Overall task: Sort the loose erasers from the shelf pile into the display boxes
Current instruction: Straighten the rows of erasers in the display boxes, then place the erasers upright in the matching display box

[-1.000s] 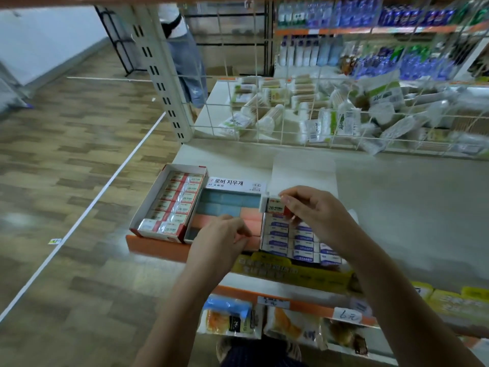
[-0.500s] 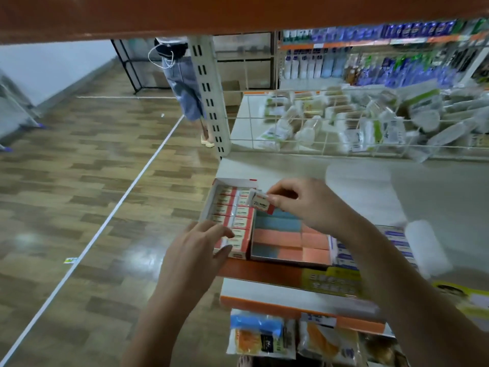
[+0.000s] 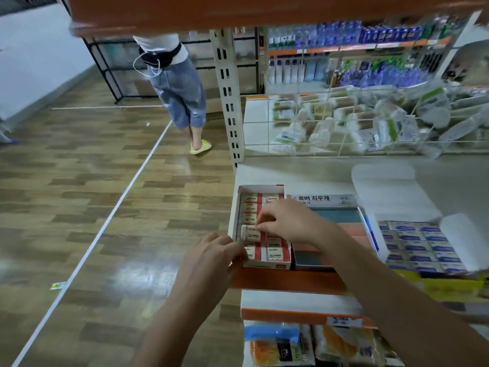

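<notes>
Three display boxes sit side by side at the shelf's front edge. The left box (image 3: 235, 207) holds rows of red-and-white 2B erasers. My right hand (image 3: 288, 221) pinches one red-and-white eraser (image 3: 250, 232) and holds it down among the rows in the box's left column. My left hand (image 3: 211, 258) grips that box's near left corner. The middle box (image 3: 324, 201), with a printed lid, holds teal and salmon block erasers. The right box (image 3: 381, 250) holds blue-and-white erasers.
A person in jeans and yellow slippers (image 3: 180, 94) stands in the aisle beyond the shelf post (image 3: 227, 96). A wire grid (image 3: 344, 120) fences off packaged goods behind the shelf. An orange shelf (image 3: 238, 11) hangs overhead. Snack packs (image 3: 277, 345) lie on the lower shelf.
My right hand carried the red-and-white eraser leftward from above the middle box down into the left box. My left hand closed onto the box's front corner. The camera view swung left.
</notes>
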`<action>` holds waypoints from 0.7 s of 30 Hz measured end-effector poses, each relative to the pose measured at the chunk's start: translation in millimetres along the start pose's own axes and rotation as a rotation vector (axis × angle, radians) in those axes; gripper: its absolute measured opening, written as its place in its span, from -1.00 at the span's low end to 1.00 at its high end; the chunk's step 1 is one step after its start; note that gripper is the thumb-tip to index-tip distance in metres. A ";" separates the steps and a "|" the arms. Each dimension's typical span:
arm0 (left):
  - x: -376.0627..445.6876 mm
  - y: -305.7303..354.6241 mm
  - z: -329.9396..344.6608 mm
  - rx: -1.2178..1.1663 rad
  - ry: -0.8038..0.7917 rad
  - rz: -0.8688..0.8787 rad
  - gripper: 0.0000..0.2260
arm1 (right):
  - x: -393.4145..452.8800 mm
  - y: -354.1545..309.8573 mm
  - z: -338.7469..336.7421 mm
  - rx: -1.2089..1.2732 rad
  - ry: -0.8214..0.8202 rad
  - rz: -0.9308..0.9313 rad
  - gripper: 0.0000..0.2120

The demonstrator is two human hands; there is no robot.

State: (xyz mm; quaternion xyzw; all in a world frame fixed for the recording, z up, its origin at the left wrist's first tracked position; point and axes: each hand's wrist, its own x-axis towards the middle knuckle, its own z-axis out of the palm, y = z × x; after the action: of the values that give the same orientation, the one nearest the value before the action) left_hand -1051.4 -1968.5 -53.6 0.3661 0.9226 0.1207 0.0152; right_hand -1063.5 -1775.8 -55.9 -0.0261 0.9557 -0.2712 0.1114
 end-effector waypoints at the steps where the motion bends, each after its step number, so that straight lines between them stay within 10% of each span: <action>1: 0.6 -1.5 0.4 -0.002 0.001 0.013 -0.82 | 0.0 -1.5 0.9 -0.013 -0.008 0.003 -0.82; 21: 46.2 -5.6 -24.6 0.030 -0.126 0.191 -0.73 | -14.9 1.8 -0.4 -0.269 0.308 -0.086 -0.72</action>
State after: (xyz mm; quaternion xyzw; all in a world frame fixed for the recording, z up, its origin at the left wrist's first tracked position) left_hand -1091.8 -1946.3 -28.3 0.4592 0.8825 0.0843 0.0562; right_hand -1049.0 -1772.4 -53.6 -0.0399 0.9870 -0.1463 -0.0523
